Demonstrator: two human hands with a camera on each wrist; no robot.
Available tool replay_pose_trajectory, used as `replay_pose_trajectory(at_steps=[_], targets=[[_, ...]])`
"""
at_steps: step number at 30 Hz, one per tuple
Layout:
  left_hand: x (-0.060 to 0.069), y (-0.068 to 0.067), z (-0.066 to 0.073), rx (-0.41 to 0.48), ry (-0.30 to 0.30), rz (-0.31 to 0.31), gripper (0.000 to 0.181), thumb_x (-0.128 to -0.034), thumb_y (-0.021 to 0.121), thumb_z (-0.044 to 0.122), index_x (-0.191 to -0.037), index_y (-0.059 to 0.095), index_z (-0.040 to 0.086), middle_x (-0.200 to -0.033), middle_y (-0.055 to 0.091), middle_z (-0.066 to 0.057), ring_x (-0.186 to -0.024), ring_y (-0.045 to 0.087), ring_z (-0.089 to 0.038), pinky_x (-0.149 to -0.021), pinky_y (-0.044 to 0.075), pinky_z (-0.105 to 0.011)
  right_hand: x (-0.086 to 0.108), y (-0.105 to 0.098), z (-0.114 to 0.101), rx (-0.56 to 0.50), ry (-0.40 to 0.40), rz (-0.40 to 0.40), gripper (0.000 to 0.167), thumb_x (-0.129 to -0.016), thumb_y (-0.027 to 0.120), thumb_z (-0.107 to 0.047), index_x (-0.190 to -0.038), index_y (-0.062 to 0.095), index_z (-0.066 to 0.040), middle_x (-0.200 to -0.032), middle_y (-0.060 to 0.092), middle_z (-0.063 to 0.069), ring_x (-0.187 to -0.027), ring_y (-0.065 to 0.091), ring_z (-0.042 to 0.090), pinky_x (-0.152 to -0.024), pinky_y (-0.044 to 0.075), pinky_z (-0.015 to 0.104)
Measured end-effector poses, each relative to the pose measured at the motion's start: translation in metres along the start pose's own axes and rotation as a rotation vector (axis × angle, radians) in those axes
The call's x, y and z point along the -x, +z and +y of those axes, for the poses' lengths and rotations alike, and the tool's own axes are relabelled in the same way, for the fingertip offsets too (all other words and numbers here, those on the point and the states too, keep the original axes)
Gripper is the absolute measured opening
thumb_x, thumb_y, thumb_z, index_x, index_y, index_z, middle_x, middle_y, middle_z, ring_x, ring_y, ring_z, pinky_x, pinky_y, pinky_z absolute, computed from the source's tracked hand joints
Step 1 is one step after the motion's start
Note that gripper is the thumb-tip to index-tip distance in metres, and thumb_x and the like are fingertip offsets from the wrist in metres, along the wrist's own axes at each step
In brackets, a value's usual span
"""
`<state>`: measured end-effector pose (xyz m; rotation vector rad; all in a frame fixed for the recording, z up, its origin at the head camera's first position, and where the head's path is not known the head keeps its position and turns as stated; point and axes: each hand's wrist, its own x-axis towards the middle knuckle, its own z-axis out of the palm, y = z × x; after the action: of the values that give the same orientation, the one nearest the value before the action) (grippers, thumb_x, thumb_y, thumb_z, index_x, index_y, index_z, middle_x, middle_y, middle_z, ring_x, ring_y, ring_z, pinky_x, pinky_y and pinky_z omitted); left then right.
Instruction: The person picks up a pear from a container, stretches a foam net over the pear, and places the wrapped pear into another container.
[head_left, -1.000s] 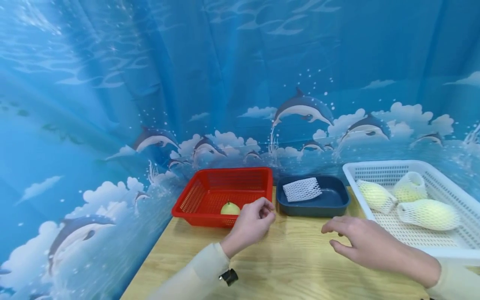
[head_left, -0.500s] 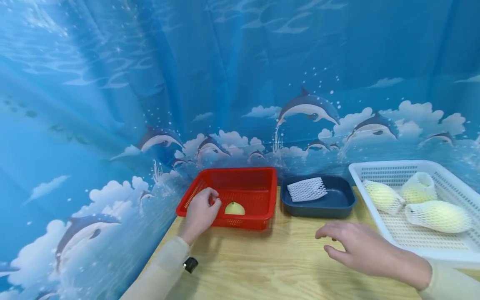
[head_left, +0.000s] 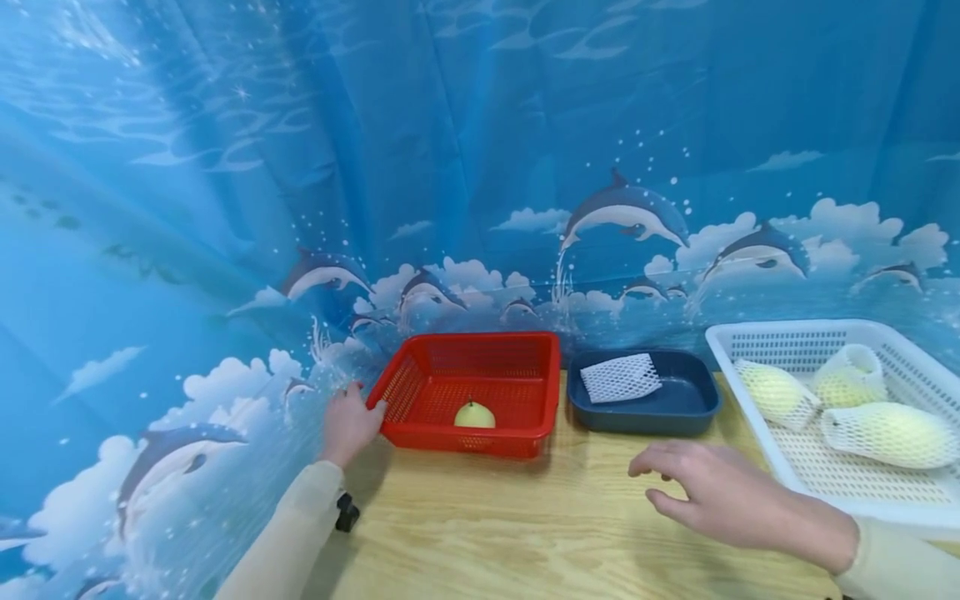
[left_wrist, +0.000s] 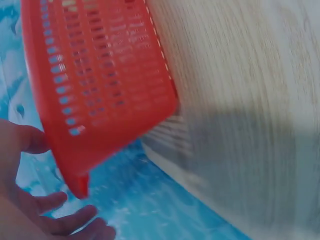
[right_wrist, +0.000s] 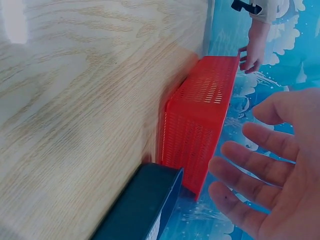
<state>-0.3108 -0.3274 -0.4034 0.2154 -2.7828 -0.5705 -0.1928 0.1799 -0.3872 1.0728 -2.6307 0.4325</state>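
At the left side of the red plastic basket [head_left: 517,358] is my left hand [head_left: 351,425], its thumb at the rim and its fingers apart outside the wall. The left wrist view shows that thumb against the basket's rim [left_wrist: 42,100], the other fingers loosely bent and holding nothing. A yellow-green pear [head_left: 475,414] with a dark stem lies inside the basket. My right hand [head_left: 720,496] hovers over the table in front of the dark blue tray [head_left: 678,404], fingers relaxed and spread. A white foam net sleeve [head_left: 621,377] lies in the tray.
On the right stands a white plastic basket [head_left: 780,475] holding three pears in foam nets, one of them a net-covered pear [head_left: 892,433] at the front. Behind everything hangs a blue dolphin-print curtain [head_left: 480,167]. The wooden table [head_left: 525,525] has its left edge near the red basket.
My left hand has moved left, from between the red basket and the tray, across the basket's front to its left rim. The right hand has hardly moved. The view has shifted slightly left.
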Motion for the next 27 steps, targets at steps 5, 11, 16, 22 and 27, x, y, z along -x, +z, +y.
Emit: replay_pose_trajectory(at_steps=[5,11,16,22,27], targets=[[-0.002,0.0,-0.017,0.005,-0.089,-0.13,0.057,-0.0981,0.054,0.035,-0.135,0.047,-0.008,-0.119,0.063,-0.031,-0.102,0.063,-0.046,-0.081,0.054,-0.054,-0.006,0.0,-0.003,-0.022,0.014,-0.045,0.024,-0.09,0.072,-0.026,-0.113,0.07,-0.033,-0.111,0.068,-0.018,-0.097,0.067,0.006,-0.072,0.056,0.032],[-0.004,0.002,-0.021,0.001,-0.111,-0.204,0.03,-0.0985,0.049,0.03,-0.082,0.059,0.007,-0.074,0.057,-0.009,-0.065,0.055,-0.025,-0.053,0.042,-0.036,-0.023,-0.002,-0.004,-0.084,0.033,-0.131,0.022,-0.092,0.071,-0.029,-0.114,0.069,-0.034,-0.111,0.068,-0.018,-0.097,0.066,0.004,-0.072,0.056,0.031],[-0.007,0.005,-0.019,0.01,-0.114,-0.211,0.032,-0.0961,0.046,0.027,-0.067,0.053,0.014,-0.063,0.05,-0.003,-0.057,0.05,-0.021,-0.049,0.039,-0.034,-0.046,-0.003,-0.004,-0.119,0.023,-0.175,0.021,-0.093,0.07,-0.03,-0.114,0.07,-0.032,-0.11,0.069,-0.016,-0.091,0.065,0.001,-0.071,0.056,0.028],[-0.009,0.006,-0.017,0.03,-0.104,-0.223,0.035,-0.0968,0.045,0.024,-0.064,0.051,0.015,-0.057,0.046,-0.001,-0.052,0.048,-0.02,-0.046,0.038,-0.034,-0.084,0.0,-0.004,-0.152,-0.034,-0.182,0.022,-0.094,0.067,-0.024,-0.116,0.071,-0.027,-0.111,0.07,-0.015,-0.097,0.066,0.005,-0.08,0.057,0.032],[-0.008,0.005,-0.014,0.018,-0.113,-0.223,0.034,-0.0957,0.044,0.022,-0.064,0.051,0.015,-0.057,0.047,-0.001,-0.052,0.048,-0.02,-0.045,0.038,-0.034,-0.115,0.008,-0.008,-0.178,-0.077,-0.191,0.023,-0.094,0.066,-0.021,-0.116,0.072,-0.023,-0.101,0.068,-0.013,-0.075,0.056,0.002,-0.07,0.05,0.026]])
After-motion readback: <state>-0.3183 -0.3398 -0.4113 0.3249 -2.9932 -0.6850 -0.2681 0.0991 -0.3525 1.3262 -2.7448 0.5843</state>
